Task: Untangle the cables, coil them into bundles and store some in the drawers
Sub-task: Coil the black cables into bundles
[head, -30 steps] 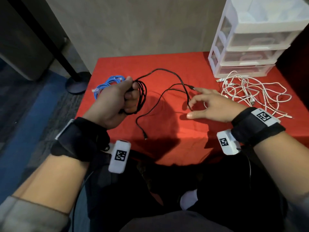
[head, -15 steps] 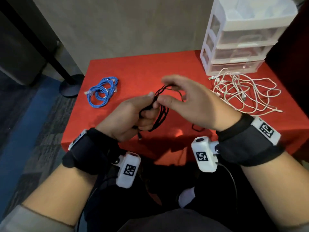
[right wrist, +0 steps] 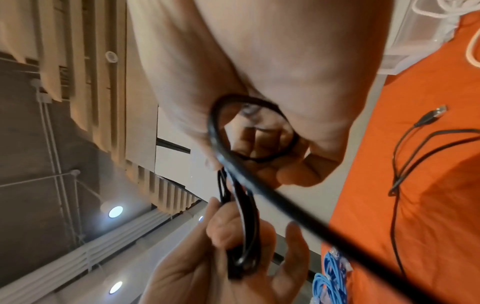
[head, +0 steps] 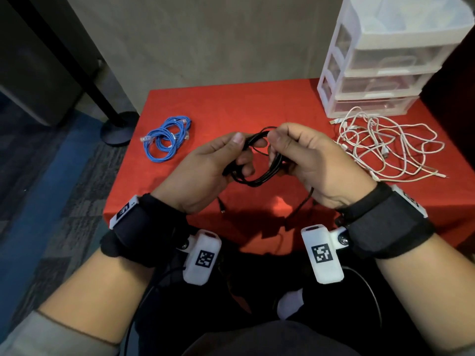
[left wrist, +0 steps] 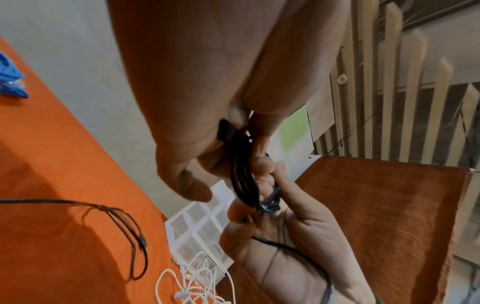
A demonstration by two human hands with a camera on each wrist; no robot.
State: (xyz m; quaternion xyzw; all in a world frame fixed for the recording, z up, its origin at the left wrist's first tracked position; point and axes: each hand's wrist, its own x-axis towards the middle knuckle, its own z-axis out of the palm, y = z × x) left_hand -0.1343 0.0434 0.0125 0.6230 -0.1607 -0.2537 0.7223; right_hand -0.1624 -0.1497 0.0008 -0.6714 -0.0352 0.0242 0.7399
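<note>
So we're mid-coil: left hand (head: 205, 170) and right hand (head: 308, 160) both grip the black cable (head: 259, 173) loops. Next, we wrap the loose tail hanging below our fingers.

Black wrist straps (head: 385, 222), white tagged cameras (head: 322, 255), grey sleeves (head: 51, 335).

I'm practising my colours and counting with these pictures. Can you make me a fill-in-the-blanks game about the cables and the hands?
1. Both hands, the left hand and the right hand, hold the ____ cable.
2. The coiled bundle lying on the red table to the left of the hands is the ____ cable.
3. The loose white cables lie in front of the plastic ____.

Missing words: black; blue; drawers
</note>
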